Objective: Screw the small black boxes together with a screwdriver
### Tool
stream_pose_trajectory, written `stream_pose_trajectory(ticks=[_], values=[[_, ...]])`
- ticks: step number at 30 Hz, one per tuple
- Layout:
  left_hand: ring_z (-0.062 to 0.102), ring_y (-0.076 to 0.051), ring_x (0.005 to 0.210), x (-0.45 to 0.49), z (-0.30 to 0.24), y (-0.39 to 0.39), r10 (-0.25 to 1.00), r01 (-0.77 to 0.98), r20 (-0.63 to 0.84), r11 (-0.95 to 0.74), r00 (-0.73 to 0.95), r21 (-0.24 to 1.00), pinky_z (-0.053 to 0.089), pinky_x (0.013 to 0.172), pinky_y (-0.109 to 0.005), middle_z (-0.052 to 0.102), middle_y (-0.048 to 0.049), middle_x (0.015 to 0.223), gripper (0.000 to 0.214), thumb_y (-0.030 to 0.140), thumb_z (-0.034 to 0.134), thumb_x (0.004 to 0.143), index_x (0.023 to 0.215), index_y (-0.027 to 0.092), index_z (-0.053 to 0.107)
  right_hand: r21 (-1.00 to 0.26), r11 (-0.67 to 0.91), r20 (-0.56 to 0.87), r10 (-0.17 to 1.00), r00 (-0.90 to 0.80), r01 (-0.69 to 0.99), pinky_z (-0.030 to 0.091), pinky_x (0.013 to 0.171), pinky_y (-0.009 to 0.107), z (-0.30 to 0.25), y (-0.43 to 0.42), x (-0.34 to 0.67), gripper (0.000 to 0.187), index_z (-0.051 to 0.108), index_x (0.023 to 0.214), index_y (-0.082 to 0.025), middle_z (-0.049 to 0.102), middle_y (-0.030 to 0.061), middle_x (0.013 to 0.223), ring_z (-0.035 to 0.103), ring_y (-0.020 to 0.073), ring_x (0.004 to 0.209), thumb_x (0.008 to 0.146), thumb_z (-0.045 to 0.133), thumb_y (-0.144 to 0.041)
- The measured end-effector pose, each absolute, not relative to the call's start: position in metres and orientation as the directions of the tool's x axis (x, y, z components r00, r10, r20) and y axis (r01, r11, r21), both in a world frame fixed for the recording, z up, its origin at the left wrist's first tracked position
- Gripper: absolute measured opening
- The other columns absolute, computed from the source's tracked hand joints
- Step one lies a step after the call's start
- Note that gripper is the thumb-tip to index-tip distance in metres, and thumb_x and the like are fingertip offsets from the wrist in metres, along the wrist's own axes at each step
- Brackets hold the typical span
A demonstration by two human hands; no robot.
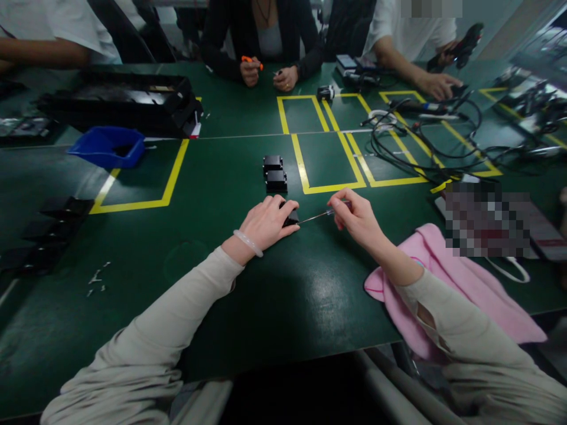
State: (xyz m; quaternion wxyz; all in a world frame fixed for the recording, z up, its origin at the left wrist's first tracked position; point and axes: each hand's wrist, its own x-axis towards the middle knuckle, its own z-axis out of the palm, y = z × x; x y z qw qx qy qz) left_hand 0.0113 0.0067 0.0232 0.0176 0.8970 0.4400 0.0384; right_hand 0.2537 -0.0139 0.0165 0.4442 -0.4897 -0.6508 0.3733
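My left hand (269, 223) is closed around a small black block-shaped part (291, 218) and holds it against the green tabletop. In my right hand (354, 215) is a thin screwdriver (316, 217), its clear handle pinched between the fingers. The shaft points left, and its tip meets or nearly meets the right side of the black part. Just beyond my left hand stand two similar black blocks (275, 179), one behind the other. My fingers hide much of the held part.
A blue scoop-shaped bin (108, 146) and black trays (133, 100) lie at the left. Small pale pieces (97, 277) are scattered nearer me. Cables (420, 147), a pink cloth (460, 289) and yellow tape outlines (334, 190) are on the right. Co-workers sit opposite.
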Motion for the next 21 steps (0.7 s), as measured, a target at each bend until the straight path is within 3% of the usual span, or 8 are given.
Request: stream_pose_trajectory(ticks=[7, 12, 17, 21], values=[[0.057, -0.029, 0.109, 0.0100, 0.0215, 0.0063, 0.789, 0.787, 0.058, -0.614, 0.611, 0.065, 0.050, 0.089, -0.038, 0.060, -0.0134, 0.124, 0.048, 0.047, 0.063, 0.098, 0.136, 0.020, 0.052, -0.948, 0.246, 0.223, 0.966, -0.127, 0.201, 0.037, 0.048, 0.026, 0.0102, -0.0095, 0.2552, 0.027, 0.051, 0.089, -0.024, 0.049, -0.0090, 0.052, 0.047, 0.0102, 0.044, 0.097, 0.060, -0.048], [0.057, -0.029, 0.109, 0.0099, 0.0215, 0.0058, 0.790, 0.787, 0.064, -0.613, 0.609, 0.071, 0.050, 0.088, -0.038, 0.060, -0.0134, 0.124, 0.048, 0.048, 0.062, 0.098, 0.135, 0.020, 0.052, -0.945, 0.207, 0.177, 0.975, -0.137, 0.252, 0.033, 0.046, 0.027, 0.0113, -0.0104, 0.2563, 0.032, 0.055, 0.084, -0.022, 0.048, -0.0085, 0.047, 0.045, 0.0095, 0.040, 0.099, 0.057, -0.050], [0.058, -0.028, 0.108, 0.0102, 0.0219, 0.0052, 0.798, 0.795, 0.063, -0.602, 0.599, 0.066, 0.050, 0.087, -0.037, 0.061, -0.0123, 0.124, 0.046, 0.048, 0.063, 0.097, 0.134, 0.021, 0.052, -0.952, 0.225, 0.200, 0.970, -0.136, 0.207, 0.038, 0.049, 0.026, 0.0127, -0.0117, 0.2557, 0.024, 0.057, 0.096, -0.023, 0.049, -0.0097, 0.050, 0.048, 0.0105, 0.044, 0.096, 0.062, -0.046], [0.058, -0.029, 0.109, 0.0096, 0.0221, 0.0050, 0.798, 0.796, 0.061, -0.602, 0.599, 0.062, 0.050, 0.087, -0.038, 0.061, -0.0130, 0.125, 0.047, 0.049, 0.062, 0.098, 0.134, 0.020, 0.052, -0.957, 0.191, 0.165, 0.977, -0.133, 0.217, 0.035, 0.046, 0.026, 0.0120, -0.0114, 0.2564, 0.027, 0.059, 0.086, -0.021, 0.048, -0.0089, 0.048, 0.046, 0.0092, 0.041, 0.097, 0.059, -0.045]])
